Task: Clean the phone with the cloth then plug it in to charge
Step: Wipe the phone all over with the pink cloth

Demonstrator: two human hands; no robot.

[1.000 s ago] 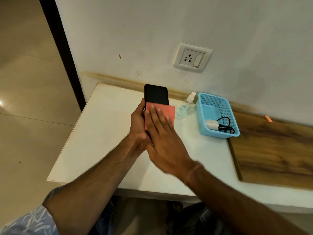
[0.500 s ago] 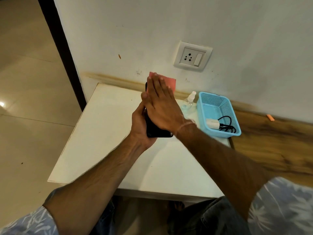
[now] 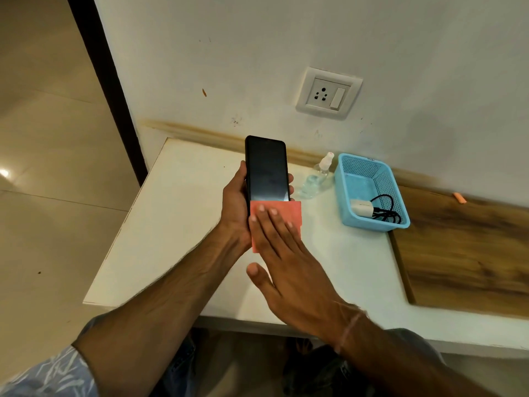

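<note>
The person wears a short sleeve (image 3: pixel 48 376) on the left arm, of blue-grey cloth with a pale leaf-like print. Both forearms are bare. A thin pale thread (image 3: pixel 350 325) goes round the wrist of the right hand (image 3: pixel 292 270). The trousers (image 3: pixel 183 365) are dark blue-grey, like denim.

Domestic room, prob. a home rather than an office or shop. Signs: painted white wall (image 3: pixel 257 53) w/ scuffs and stains, a household wall socket (image 3: pixel 328 93) w/ rocker switch, glossy beige floor tiles (image 3: pixel 43 167), and a dark door frame (image 3: pixel 106 81). A worn white surface (image 3: pixel 171 224) adjoins a wood-grain panel (image 3: pixel 463 247). Everyday bits on it: a blue plastic basket (image 3: pixel 343 202) w/ charger (image 3: pixel 361 209) and cable (image 3: pixel 385 213), and a small spray bottle (image 3: pixel 317 179).
</note>
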